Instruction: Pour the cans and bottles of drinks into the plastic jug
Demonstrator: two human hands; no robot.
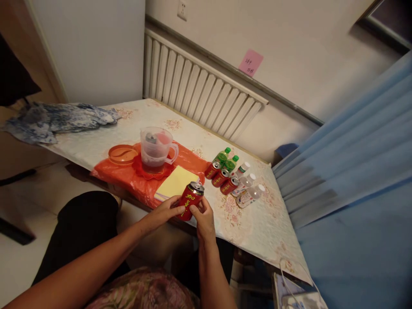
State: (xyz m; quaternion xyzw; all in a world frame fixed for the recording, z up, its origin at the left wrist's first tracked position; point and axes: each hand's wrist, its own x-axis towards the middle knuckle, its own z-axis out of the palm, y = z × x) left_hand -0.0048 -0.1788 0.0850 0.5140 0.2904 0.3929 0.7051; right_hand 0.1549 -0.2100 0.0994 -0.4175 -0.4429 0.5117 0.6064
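A red drink can (191, 199) with yellow characters is held between both my hands at the table's front edge, its silver top tilted up. My left hand (170, 209) grips its left side, the thumb across the front. On the other side my right hand (204, 214) has its fingers round the lower part. Just behind the can lies a yellow pad of paper or cloth (177, 181). To the left a clear plastic jug (156, 151) with a handle stands on a red scalloped dish (139, 171); something dark and metallic shows inside the jug.
Several red cans (220, 177), green-capped bottles (223, 155) and white-capped bottles (251, 195) stand grouped right of centre. An orange round lid or tray (122, 154) and red plastic sheet (112, 174) lie left. Crumpled patterned cloth (77, 118) is far left; a blue curtain (350, 163) hangs right.
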